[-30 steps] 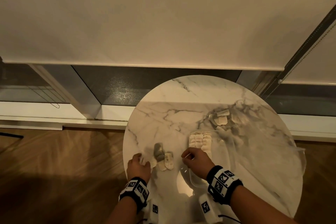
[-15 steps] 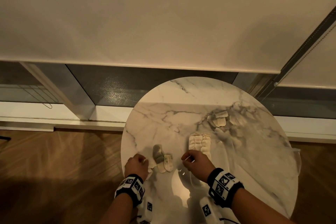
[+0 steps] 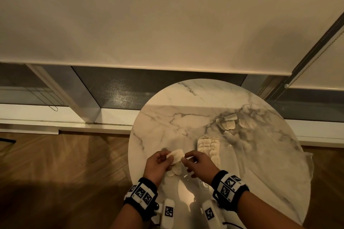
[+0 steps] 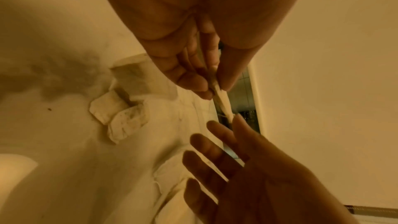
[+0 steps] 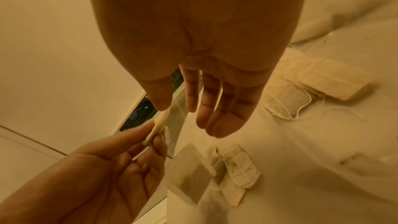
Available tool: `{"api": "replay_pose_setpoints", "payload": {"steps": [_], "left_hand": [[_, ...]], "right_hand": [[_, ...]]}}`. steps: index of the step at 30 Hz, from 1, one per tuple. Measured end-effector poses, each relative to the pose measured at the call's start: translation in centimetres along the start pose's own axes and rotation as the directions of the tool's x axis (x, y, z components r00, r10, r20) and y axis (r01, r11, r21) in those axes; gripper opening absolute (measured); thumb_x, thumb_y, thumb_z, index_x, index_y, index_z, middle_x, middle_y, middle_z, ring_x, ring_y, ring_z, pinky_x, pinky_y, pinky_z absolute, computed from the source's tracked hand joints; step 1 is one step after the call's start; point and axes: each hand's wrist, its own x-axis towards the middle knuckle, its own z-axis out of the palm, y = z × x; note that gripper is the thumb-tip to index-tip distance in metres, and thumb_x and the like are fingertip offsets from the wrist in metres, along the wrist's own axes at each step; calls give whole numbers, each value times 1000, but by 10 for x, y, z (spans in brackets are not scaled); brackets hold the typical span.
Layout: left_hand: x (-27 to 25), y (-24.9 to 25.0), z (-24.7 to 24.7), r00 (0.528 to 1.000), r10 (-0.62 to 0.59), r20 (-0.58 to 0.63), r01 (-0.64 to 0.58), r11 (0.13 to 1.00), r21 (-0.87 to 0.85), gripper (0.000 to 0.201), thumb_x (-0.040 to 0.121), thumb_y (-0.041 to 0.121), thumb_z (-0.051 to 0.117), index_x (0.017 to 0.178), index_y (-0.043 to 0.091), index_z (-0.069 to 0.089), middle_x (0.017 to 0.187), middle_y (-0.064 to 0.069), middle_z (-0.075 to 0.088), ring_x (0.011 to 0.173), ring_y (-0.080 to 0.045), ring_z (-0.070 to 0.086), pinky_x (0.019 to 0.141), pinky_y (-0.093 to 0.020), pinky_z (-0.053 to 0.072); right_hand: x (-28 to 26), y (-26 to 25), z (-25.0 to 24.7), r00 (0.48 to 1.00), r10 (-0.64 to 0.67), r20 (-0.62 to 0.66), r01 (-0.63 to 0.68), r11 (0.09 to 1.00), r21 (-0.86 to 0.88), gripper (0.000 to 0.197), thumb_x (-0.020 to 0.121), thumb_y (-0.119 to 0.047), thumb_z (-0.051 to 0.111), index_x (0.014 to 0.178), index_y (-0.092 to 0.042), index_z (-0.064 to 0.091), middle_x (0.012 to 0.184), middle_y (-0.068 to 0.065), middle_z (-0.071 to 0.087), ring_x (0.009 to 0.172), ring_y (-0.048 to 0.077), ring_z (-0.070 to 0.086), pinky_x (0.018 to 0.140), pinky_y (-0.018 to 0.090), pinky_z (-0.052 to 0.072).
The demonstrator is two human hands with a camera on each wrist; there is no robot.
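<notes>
Pale tea bag [image 3: 176, 155] is held just above the marble table [image 3: 186, 102], stretched between both hands. The left hand [image 3: 157, 165] pinches one end with thumb and fingertips. The right hand [image 3: 200, 163] pinches the other end between thumb and forefinger, its other fingers spread. A few loose bags [image 3: 174, 171] lie on the table beneath.

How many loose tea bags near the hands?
4: one tea bag pinched between left hand and right hand; darker bag and two paler bags overlapping on the table below. Others may be hidden.
</notes>
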Motion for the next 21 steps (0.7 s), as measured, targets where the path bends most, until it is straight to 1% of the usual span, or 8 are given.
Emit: {"api": "replay_pose_setpoints", "payload": {"steps": [3, 8, 11, 13, 16, 17, 19, 21], "left_hand": [[-5, 0, 9, 998, -1, 62, 1, 1000, -6, 13, 87, 2, 68, 99, 4, 67, 91, -13, 74, 80, -20, 70, 65, -25, 54], [-5, -8, 14, 995, -22, 96, 20, 1000, 19, 11, 87, 5, 69, 97, 1, 67, 92, -20, 73, 82, -28, 68, 78, -39, 56], [-6, -7, 16, 998, -26, 49, 23, 999, 42, 3, 89, 5, 67, 91, 3, 67, 84, -14, 72, 73, -21, 65, 70, -30, 55], [-4, -11, 12, 1000, -30, -4, 31, 995, 95, 3, 89, 9, 67, 89, 6, 67, 80, -10, 71, 70, -18, 64, 68, -28, 54], [3, -25, 0, 996, -11, -91, 35, 963, 266, 11, 84, 24, 74, 89, 16, 69, 87, -4, 72, 78, -17, 66, 77, -31, 55], [3, -29, -4, 993, 1, -115, 39, 937, 347, 12, 82, 26, 75, 90, 19, 68, 90, -1, 71, 82, -14, 66, 77, -27, 54], [1, -33, -10, 986, 28, -165, 53, 883, 467, 14, 83, 20, 73, 95, 20, 66, 95, 1, 68, 82, -8, 62, 70, -17, 46], [1, -35, -14, 982, 57, -178, 50, 836, 546, 24, 82, 12, 72, 103, 20, 63, 100, 0, 64, 84, -12, 59, 72, -18, 43]], "right_hand": [[-1, -1, 2, 1000, -12, 14, 11, 996, 83, 20, 89, -32, 71, 103, -19, 65, 83, 6, 69, 73, 18, 69, 60, 30, 57], [-2, -5, -3, 997, -37, -75, 47, 989, 139, 9, 90, -15, 69, 94, -8, 66, 78, 7, 67, 70, 16, 66, 63, 33, 57], [-3, -5, -10, 993, -9, -116, 29, 985, 171, 11, 90, -13, 68, 96, -4, 67, 80, 8, 69, 72, 15, 65, 63, 30, 57], [-3, -3, -15, 989, 11, -144, 18, 980, 198, 11, 89, -13, 68, 96, -4, 67, 83, 8, 72, 75, 15, 65, 67, 32, 58], [-2, 1, -25, 982, 32, -184, 8, 977, 215, 10, 89, -12, 68, 94, -3, 66, 80, 4, 71, 75, 14, 65, 68, 32, 57], [-2, 4, -29, 980, 36, -196, 7, 977, 215, 10, 89, -12, 68, 93, -3, 66, 81, 6, 70, 75, 16, 65, 67, 32, 57], [-1, 8, -35, 974, 45, -224, 5, 976, 216, 8, 90, -12, 67, 91, -4, 66, 85, 13, 69, 76, 21, 65, 67, 34, 58], [1, 12, -41, 966, 59, -253, 1, 973, 231, 6, 90, -11, 66, 90, -4, 66, 85, 15, 69, 76, 24, 66, 68, 37, 59]]}}
